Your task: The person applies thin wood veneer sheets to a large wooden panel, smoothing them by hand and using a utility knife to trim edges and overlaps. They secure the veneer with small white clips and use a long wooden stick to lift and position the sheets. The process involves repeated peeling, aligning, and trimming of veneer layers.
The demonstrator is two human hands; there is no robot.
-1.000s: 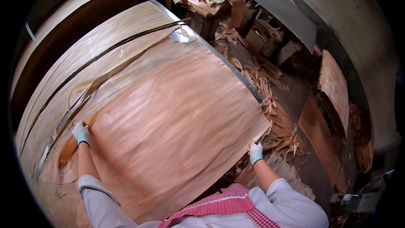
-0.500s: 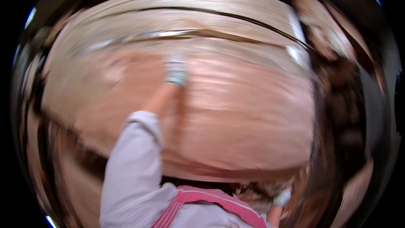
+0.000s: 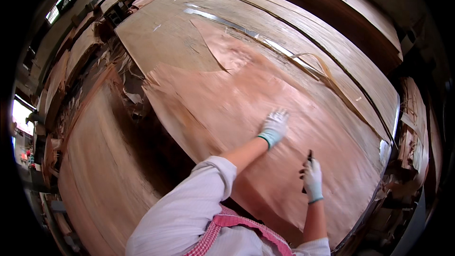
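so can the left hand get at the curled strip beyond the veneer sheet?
Likely yes: the left hand is open over the veneer sheet, and nothing stands between it and the curled strip, though it may need a stretch.

Right hand (image 3: pixel 312 180) conceals most of a dark tool (image 3: pixel 310 155), kind not determinable; the surface under the left hand (image 3: pixel 275 124) is likewise hidden. Near edge of the reddish veneer sheet (image 3: pixel 332 137) passes out of sight behind the person's left sleeve (image 3: pixel 185 208) and pink apron (image 3: pixel 232 219), the latter cut off at the near side. Objects beyond the bright opening (image 3: pixel 21 114), far left, too small to identify.
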